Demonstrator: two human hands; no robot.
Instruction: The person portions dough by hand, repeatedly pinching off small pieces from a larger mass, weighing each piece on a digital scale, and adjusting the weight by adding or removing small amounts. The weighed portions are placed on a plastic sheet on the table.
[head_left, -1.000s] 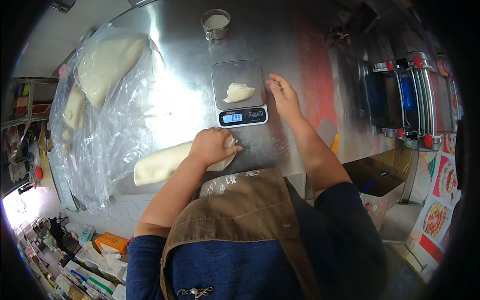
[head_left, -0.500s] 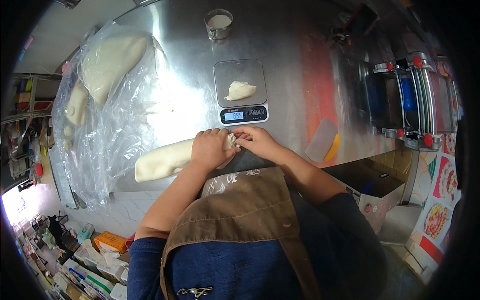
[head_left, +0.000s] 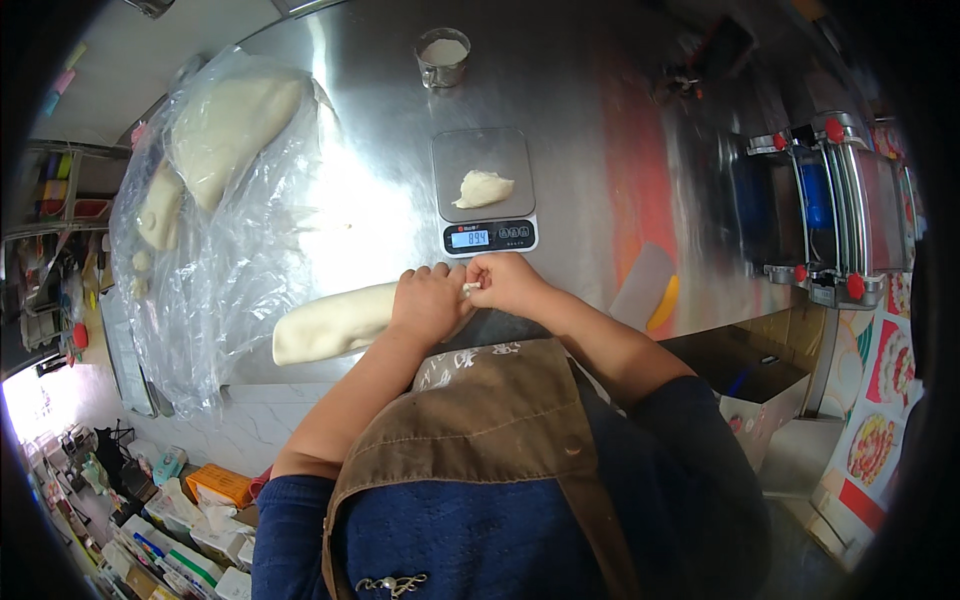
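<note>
Dough log [head_left: 335, 323] lies along the near edge of the steel table [head_left: 590, 150], right of a plastic sheet [head_left: 215, 260] holding more dough. Left hand [head_left: 428, 303] clamps its end; right hand [head_left: 508, 281] pinches a small bit there. Behind, a dough piece [head_left: 483, 188] sits on the scale [head_left: 484, 190]. Risk: the sticky bit may tear unevenly or cling to the fingers, spoiling the portion.

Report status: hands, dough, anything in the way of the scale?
Left hand gripping end of dough log. Right hand pinching a bit off that end. One dough piece on scale. Nothing between hands and scale.
</note>
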